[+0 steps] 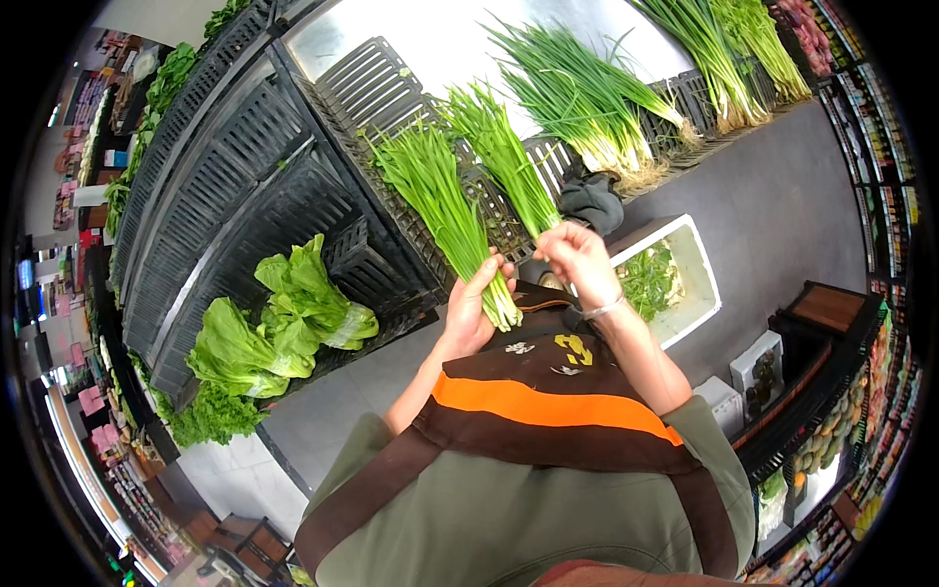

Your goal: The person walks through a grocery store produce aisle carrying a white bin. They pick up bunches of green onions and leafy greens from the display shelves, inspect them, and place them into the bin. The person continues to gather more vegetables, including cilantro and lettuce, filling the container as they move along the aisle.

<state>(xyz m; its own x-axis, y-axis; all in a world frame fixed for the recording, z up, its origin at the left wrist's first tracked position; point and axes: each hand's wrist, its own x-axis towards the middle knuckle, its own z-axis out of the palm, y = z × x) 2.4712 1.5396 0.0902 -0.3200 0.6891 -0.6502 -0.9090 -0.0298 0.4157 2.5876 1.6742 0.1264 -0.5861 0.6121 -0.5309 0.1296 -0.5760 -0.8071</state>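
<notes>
My left hand (pixel 473 301) is wrapped around the lower stems of a bunch of flat-leaved greens, probably garlic chives (pixel 433 198). Their pale cut ends point toward my apron (pixel 557 367). A second bunch of similar greens (pixel 506 154) lies on a black slatted plastic rack (pixel 499 220). My right hand (pixel 579 260), with fingers curled, is at the cut ends of that second bunch. Whether it grips the stems or only something small is hidden by the fingers. A dark grey cloth-like item (pixel 593 202) sits just beyond this hand at the rack's edge.
Scallions (pixel 587 110) with roots lie farther right along the rack. A white foam box (pixel 700 271) holding leafy scraps (pixel 649 282) stands below on the right. Wrapped leafy lettuce (pixel 315 301) rests on black tiered shelving (pixel 242 161) at left. Dark display bins (pixel 807 367) stand at lower right.
</notes>
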